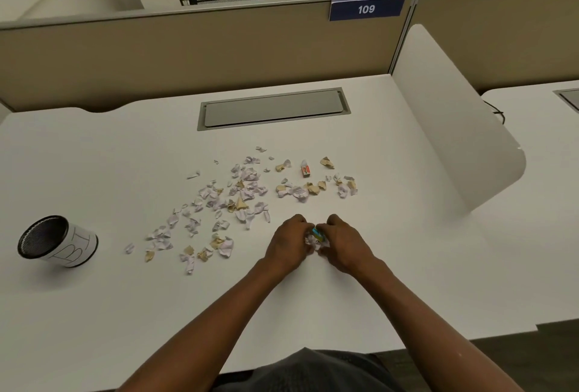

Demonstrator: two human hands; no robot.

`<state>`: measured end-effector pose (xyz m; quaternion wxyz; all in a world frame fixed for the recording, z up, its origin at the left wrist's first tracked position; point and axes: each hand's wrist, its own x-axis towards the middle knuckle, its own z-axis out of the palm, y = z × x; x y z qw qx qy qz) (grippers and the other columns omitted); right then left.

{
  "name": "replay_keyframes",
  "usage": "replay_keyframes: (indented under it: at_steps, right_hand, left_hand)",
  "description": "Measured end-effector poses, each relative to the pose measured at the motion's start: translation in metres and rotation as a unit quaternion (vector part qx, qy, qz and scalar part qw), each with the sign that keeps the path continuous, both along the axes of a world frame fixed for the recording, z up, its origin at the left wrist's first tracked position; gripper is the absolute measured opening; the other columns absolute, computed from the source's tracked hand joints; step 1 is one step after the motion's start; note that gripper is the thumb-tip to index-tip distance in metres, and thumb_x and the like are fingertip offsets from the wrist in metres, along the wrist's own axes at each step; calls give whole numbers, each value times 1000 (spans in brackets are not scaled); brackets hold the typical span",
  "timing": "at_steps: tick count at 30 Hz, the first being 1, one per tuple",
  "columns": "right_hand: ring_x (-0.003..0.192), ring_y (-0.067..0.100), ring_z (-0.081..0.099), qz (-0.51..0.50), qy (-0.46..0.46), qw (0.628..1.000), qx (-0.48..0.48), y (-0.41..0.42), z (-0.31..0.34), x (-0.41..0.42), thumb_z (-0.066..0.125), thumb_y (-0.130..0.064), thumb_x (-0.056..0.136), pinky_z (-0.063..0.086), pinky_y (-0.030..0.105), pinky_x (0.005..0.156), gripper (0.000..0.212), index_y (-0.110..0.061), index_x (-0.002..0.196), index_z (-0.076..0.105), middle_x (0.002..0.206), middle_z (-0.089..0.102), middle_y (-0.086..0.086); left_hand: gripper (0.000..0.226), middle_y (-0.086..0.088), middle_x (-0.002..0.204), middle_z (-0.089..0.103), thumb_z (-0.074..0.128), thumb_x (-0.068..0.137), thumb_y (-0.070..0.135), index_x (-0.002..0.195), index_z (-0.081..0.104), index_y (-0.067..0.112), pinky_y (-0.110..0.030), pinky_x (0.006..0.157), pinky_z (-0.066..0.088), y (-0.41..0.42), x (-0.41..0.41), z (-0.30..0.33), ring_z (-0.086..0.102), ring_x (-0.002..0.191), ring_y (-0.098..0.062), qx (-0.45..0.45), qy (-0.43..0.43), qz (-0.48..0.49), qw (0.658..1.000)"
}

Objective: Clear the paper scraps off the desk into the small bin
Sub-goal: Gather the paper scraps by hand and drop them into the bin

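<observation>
At the lower centre of the frame, my left hand (286,243) and right hand (343,246) cup together, fingers curled around a wad of paper scraps (315,242). More loose scraps (238,200) litter the white desk (125,313). The small bin (56,242) stands far left.

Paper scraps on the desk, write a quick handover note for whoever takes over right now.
Left hand and right hand: together at the desk's near centre, closed around a small wad of white crumpled paper with a blue-yellow bit in it.
Small black mesh bin with a white paper label: far left, apart from the scraps; contents not visible.
White and tan torn paper scraps: still spread across the white desk. A small white eraser in a red sleeve lies among them.
Done: one handful gathered.
Left: nearly everything.
</observation>
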<state>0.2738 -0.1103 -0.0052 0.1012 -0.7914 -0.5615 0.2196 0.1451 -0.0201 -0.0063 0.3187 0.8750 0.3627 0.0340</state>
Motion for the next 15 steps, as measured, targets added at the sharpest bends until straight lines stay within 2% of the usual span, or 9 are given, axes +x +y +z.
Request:
replay_keyframes:
  at_steps: [4, 8, 10, 15]
  right_hand:
    - [83, 25, 62, -13, 6, 1000, 23, 1, -2, -8, 70, -25, 88, 51, 34, 73, 18, -15, 103, 70, 99, 59, 6]
    - [79, 26, 62, -34, 6, 999, 39, 4, -7, -13, 66, -20, 89, 42, 29, 64, 11, -14, 96, 72, 94, 60, 6]
    - [77, 25, 61, -41, 5, 998, 42, 4, -9, -13, 64, -19, 90, 40, 28, 63, 10, -13, 93, 72, 92, 60, 5]
    - [73, 25, 60, -71, 25, 995, 60, 5, -10, -14, 57, -15, 89, 51, 38, 65, 16, -12, 85, 72, 88, 60, 5]
  left_hand:
    - [18, -7, 93, 65, 79, 80, 21, 95, 75, 12, -35, 74, 54, -3, -2, -4, 62, 81, -22, -9, -24, 19, 1000]
    - [14, -7, 86, 66, 80, 77, 19, 88, 75, 12, -43, 73, 54, -2, -2, -5, 62, 76, -22, -7, -40, 30, 999]
    - [15, -7, 87, 68, 81, 77, 21, 89, 77, 13, -41, 73, 54, 0, -2, -7, 63, 77, -21, -9, -50, 42, 998]
    - [21, -5, 87, 75, 87, 73, 21, 90, 78, 13, -28, 71, 54, 1, -3, -7, 66, 76, -15, -47, -80, 87, 992]
